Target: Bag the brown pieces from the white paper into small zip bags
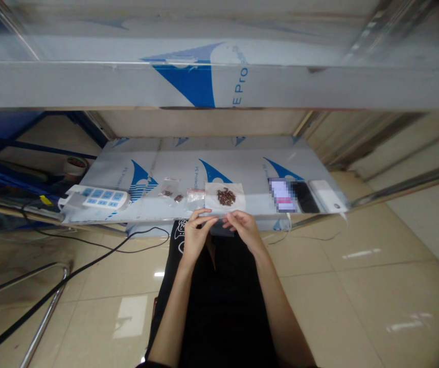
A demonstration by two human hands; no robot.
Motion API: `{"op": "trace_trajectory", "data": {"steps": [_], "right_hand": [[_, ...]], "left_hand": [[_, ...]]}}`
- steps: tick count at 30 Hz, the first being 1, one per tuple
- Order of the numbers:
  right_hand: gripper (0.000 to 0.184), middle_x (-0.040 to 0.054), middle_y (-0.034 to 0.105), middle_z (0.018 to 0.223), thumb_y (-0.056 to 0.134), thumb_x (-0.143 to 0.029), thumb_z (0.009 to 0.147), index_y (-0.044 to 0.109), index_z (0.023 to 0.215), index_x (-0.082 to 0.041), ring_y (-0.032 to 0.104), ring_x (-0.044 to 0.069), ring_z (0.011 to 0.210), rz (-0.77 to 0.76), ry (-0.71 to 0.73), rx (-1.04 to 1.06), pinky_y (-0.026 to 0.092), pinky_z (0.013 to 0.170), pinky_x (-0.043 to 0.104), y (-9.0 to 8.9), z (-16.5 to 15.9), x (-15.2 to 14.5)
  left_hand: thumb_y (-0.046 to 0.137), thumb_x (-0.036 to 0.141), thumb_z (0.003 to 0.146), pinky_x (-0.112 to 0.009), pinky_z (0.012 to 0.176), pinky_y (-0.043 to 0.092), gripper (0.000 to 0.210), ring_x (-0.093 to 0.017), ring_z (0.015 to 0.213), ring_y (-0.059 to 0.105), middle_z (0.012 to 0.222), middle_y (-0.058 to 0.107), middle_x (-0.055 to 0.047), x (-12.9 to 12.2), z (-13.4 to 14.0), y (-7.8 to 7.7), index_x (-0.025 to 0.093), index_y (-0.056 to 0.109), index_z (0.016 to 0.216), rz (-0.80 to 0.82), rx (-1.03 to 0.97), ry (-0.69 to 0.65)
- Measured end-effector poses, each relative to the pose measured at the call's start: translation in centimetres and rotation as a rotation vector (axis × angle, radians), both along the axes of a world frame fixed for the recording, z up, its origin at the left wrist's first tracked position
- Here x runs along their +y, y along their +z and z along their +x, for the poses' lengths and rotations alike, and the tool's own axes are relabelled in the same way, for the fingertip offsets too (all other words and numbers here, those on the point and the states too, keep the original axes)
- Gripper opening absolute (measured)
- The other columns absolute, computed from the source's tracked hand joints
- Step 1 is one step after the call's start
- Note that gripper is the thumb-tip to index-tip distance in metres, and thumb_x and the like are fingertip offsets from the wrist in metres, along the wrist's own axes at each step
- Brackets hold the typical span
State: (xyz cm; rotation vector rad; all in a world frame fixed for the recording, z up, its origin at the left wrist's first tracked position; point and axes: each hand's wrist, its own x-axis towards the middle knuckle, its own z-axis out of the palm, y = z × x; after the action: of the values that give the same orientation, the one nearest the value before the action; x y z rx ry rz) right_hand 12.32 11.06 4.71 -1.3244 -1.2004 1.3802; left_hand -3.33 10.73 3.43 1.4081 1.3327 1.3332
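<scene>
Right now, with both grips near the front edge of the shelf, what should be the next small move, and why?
Probably ease the left grip and right grip forward over the white sheet: they sit close together by the shelf's front edge, and small brown pieces lie piled there. Whether anything is pinched, I cannot tell.

On the lower shelf [161,153] before you, from your left: a power strip [102,198] at the end; two small plastic bags [195,195]; a sheet [239,192] bearing a heap of small parts [226,196]; then, well apart, two smartphones [306,198] and, rightmost, a flat device [325,194]. Your left hand [197,229] and right hand [244,228] lie nearer you than the sheet.
</scene>
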Motion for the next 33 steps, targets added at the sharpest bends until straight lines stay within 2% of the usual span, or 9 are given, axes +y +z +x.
{"op": "trace_trajectory", "data": {"steps": [5,8,12,19,22,27,30,33], "right_hand": [[0.03,0.0026,0.067,0.075,0.056,-0.048,0.077,0.056,0.071,-0.018,0.065,0.014,0.062,0.001,0.008,0.035,0.042,0.051,0.02,-0.1,-0.1,0.0],[0.03,0.0024,0.067,0.074,0.056,-0.048,0.077,0.055,0.071,-0.018,0.065,0.014,0.063,0.004,0.007,0.03,0.042,0.051,0.02,-0.2,-0.1,0.0],[0.03,0.0012,0.065,0.07,0.057,-0.049,0.075,0.056,0.073,-0.018,0.064,0.013,0.062,-0.03,0.026,0.045,0.042,0.051,0.02,-0.1,-0.4,0.0],[0.028,0.0015,0.064,0.074,0.062,-0.045,0.071,0.058,0.079,-0.019,0.064,0.014,0.061,0.0,0.039,0.044,0.043,0.049,0.021,-0.4,-0.8,-0.2],[0.027,0.0019,0.064,0.073,0.062,-0.045,0.072,0.058,0.078,-0.019,0.063,0.014,0.061,0.029,0.06,0.028,0.044,0.048,0.021,-0.7,-0.8,-0.2],[0.029,0.0027,0.066,0.069,0.064,-0.045,0.07,0.062,0.079,-0.017,0.064,0.016,0.063,-0.03,0.064,0.008,0.046,0.051,0.022,-0.6,-0.4,-0.1],[0.031,0.003,0.066,0.068,0.066,-0.046,0.067,0.065,0.076,-0.017,0.06,0.013,0.054,-0.043,0.048,0.007,0.046,0.05,0.023,-0.6,-0.3,0.0],[0.031,0.0027,0.066,0.065,0.065,-0.047,0.066,0.066,0.073,-0.016,0.053,0.01,0.043,-0.033,-0.021,-0.023,0.043,0.043,0.022,-1.0,-0.5,0.2]], "left_hand": [[0.061,0.029,0.077,-0.033,0.087,0.044,0.014,-0.016,0.09,0.059,0.093,0.063,-0.005,0.0,0.0,-0.5,0.021,0.072,0.078,0.031,0.066,0.014],[0.063,0.031,0.075,-0.031,0.082,0.046,0.014,-0.016,0.087,0.058,0.088,0.06,-0.004,-0.1,0.1,-0.2,0.02,0.071,0.072,0.078,0.11,0.07],[0.063,0.03,0.075,-0.03,0.08,0.046,0.014,-0.016,0.088,0.057,0.091,0.055,-0.005,-0.3,0.1,0.5,0.019,0.071,0.073,0.127,0.151,0.114],[0.064,0.028,0.074,-0.031,0.081,0.046,0.011,-0.018,0.094,0.058,0.094,0.058,-0.006,-0.3,0.3,0.4,0.018,0.069,0.072,0.172,0.18,0.051],[0.065,0.028,0.073,-0.031,0.079,0.047,0.011,-0.017,0.09,0.06,0.097,0.058,-0.006,-0.4,0.4,0.4,0.018,0.068,0.071,0.182,0.176,0.034],[0.063,0.028,0.075,-0.03,0.079,0.046,0.013,-0.016,0.088,0.059,0.097,0.057,-0.006,-0.2,0.3,0.2,0.018,0.069,0.071,0.171,0.191,0.051],[0.061,0.03,0.076,-0.027,0.071,0.046,0.016,-0.014,0.077,0.059,0.079,0.06,-0.004,-0.1,0.0,-0.3,0.017,0.067,0.069,0.127,0.175,-0.035],[0.065,0.034,0.072,-0.024,0.064,0.045,0.019,-0.013,0.064,0.058,0.065,0.061,-0.001,-0.3,-0.2,-1.1,0.016,0.065,0.066,-0.014,0.155,-0.163]]}}
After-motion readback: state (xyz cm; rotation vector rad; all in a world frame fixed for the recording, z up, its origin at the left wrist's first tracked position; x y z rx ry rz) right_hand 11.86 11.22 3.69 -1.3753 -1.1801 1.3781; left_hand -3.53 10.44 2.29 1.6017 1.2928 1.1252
